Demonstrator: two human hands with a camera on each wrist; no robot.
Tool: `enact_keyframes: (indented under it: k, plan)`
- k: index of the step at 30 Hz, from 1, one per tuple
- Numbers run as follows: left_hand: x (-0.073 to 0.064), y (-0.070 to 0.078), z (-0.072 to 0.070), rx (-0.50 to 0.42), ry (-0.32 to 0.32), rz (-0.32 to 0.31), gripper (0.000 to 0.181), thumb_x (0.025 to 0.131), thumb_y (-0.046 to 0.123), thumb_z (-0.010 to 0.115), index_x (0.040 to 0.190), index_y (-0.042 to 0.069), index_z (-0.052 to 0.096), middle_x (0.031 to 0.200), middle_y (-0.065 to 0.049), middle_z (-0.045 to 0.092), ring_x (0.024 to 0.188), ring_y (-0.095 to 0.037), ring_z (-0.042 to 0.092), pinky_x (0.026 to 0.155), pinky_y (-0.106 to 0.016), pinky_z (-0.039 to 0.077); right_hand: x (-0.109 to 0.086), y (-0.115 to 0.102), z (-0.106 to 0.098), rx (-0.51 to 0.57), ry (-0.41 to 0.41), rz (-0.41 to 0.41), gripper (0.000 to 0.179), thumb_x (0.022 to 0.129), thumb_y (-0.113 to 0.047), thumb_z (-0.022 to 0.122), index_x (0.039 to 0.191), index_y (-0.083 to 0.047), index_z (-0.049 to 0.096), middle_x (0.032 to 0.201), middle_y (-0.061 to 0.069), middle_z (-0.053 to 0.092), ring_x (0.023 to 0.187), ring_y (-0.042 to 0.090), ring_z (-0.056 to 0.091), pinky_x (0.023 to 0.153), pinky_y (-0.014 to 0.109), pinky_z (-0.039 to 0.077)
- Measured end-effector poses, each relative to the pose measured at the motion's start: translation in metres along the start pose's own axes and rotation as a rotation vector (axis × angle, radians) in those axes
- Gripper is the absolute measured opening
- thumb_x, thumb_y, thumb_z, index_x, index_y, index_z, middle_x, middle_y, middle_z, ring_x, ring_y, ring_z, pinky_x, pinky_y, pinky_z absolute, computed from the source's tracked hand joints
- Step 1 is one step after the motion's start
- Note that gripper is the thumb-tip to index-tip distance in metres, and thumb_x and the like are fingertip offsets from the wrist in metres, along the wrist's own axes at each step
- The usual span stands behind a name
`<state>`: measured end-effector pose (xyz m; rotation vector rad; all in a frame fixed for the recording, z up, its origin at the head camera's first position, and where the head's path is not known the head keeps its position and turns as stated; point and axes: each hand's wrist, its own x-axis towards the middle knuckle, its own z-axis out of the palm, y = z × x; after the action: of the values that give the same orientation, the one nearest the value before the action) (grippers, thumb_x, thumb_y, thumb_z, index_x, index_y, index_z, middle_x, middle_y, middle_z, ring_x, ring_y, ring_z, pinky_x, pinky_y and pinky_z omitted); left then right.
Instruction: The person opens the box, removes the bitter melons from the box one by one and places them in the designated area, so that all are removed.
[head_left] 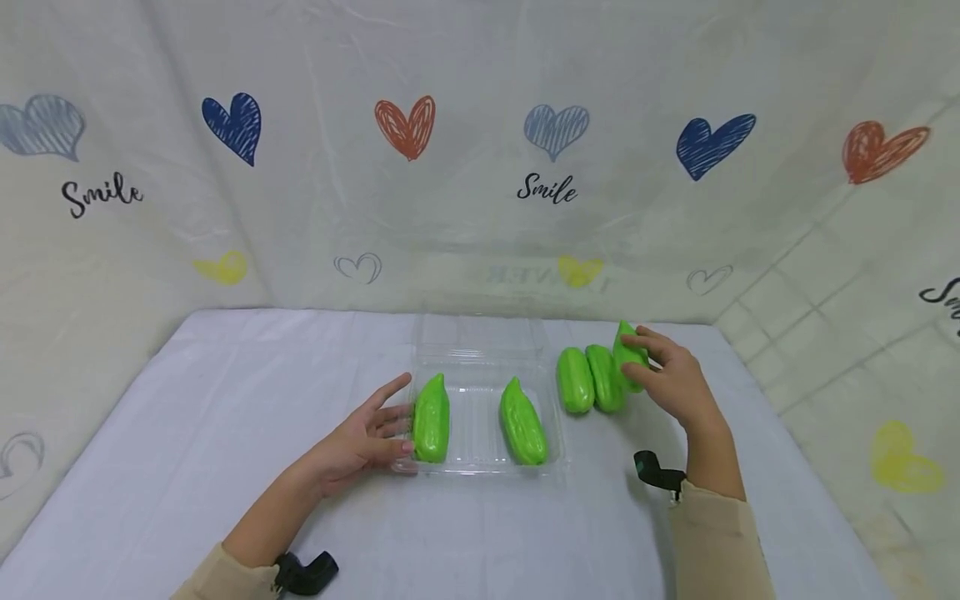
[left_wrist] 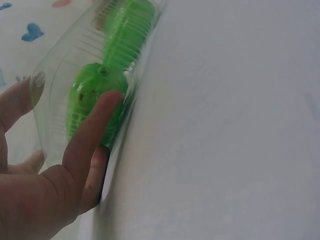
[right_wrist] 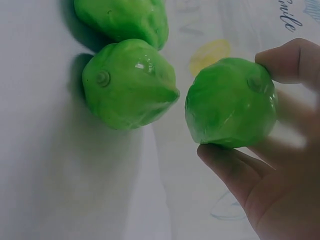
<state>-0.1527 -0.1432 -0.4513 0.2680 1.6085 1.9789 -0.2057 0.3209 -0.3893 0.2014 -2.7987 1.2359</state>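
My right hand [head_left: 681, 383] pinches a glossy green toy bitter gourd [right_wrist: 232, 102] between thumb and fingers. This gourd is lifted and tilted, its pointed end up. Just left of it, two more green gourds [head_left: 576, 381] lie side by side on the cloth. In the middle stands a clear plastic box [head_left: 476, 462], lid [head_left: 480, 337] folded back. One gourd [head_left: 431, 421] lies along its left side, another [head_left: 523, 423] near its right. My left hand [head_left: 360, 446] rests against the box's left end, fingers spread and fairly straight, the thumb at the near corner.
A white cloth [head_left: 480, 542] covers the table. Behind it hangs a pale backdrop [head_left: 465, 208] printed with hearts and the word Smile. Each wrist carries a black camera mount [head_left: 660, 473].
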Motion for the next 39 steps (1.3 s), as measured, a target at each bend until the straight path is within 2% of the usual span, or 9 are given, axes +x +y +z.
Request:
enact_keyframes:
  k: [9, 17, 39]
  plan:
    - [-0.001, 0.001, 0.001, 0.004, 0.002, -0.008, 0.102, 0.087, 0.002, 0.073, 0.161, 0.032, 0.009, 0.163, -0.022, 0.011, 0.147, -0.046, 0.023, 0.092, -0.056, 0.054, 0.000, 0.009, 0.000, -0.009, -0.017, 0.038, 0.049, 0.096, -0.016, 0.058, 0.143, -0.006, 0.053, 0.161, 0.015, 0.031, 0.138, 0.052, 0.037, 0.105, 0.063, 0.042]
    - [-0.001, 0.001, 0.002, 0.015, 0.018, -0.014, 0.101, 0.088, 0.002, 0.072, 0.161, 0.032, 0.010, 0.163, -0.022, 0.012, 0.147, -0.046, 0.024, 0.092, -0.055, 0.054, 0.001, 0.015, 0.002, -0.038, -0.024, 0.054, 0.050, 0.095, -0.014, 0.056, 0.145, -0.008, 0.052, 0.160, 0.017, 0.033, 0.137, 0.054, 0.037, 0.101, 0.060, 0.045]
    - [-0.001, 0.002, 0.003, 0.024, 0.020, -0.012, 0.101, 0.088, 0.002, 0.072, 0.161, 0.032, 0.010, 0.163, -0.022, 0.013, 0.147, -0.045, 0.024, 0.092, -0.053, 0.055, 0.005, 0.030, 0.009, -0.081, -0.068, 0.063, 0.055, 0.092, -0.009, 0.056, 0.146, -0.005, 0.049, 0.158, 0.024, 0.032, 0.140, 0.055, 0.030, 0.110, 0.067, 0.031]
